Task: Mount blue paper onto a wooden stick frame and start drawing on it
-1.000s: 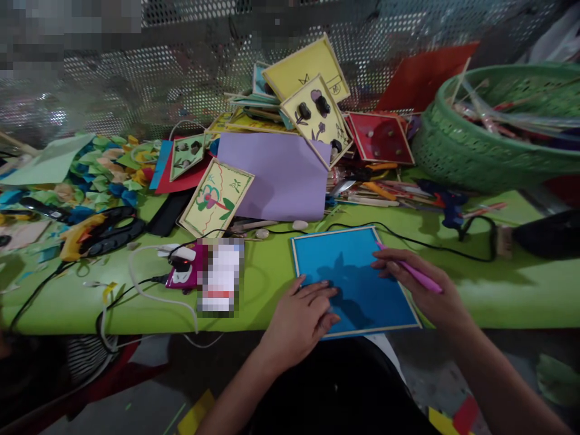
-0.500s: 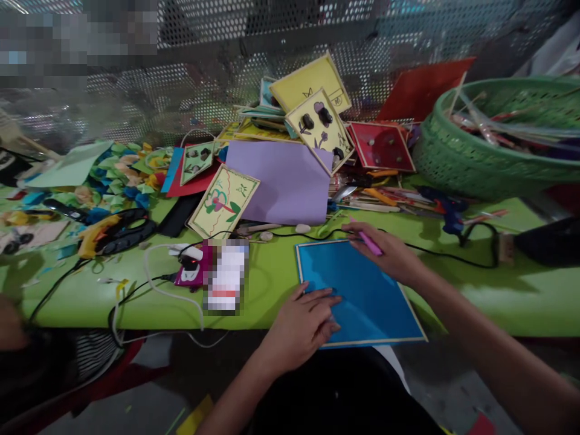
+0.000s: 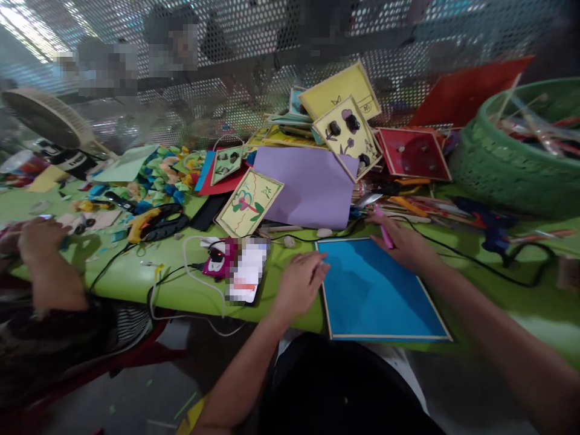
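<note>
A blue sheet [image 3: 371,290] edged with thin pale wooden sticks lies at the front edge of the green-covered table [image 3: 290,314]. My right hand [image 3: 401,244] grips a pink pen [image 3: 386,234] and rests at the sheet's upper right corner. At the upper left edge of the sheet is my left hand [image 3: 301,284], its fingers curled and pressed together. Something small and pale seems to show at those fingertips, too little to name. Just left of that hand are a phone [image 3: 247,272] with a blurred screen and a purple power socket [image 3: 220,258].
Behind lie a purple sheet [image 3: 306,187], framed pictures [image 3: 348,136] and loose sticks [image 3: 421,208]. A green basket [image 3: 521,163] and blue glue gun [image 3: 492,223] stand right. Left are a yellow glue gun [image 3: 142,225], paper scraps [image 3: 167,175], cables, a fan [image 3: 49,118] and another person's hand [image 3: 43,241].
My left hand has moved from the sheet's surface up to its left edge. The right hand still holds the pink pen near the top edge. The view has turned left, showing more of another person's arm.
</note>
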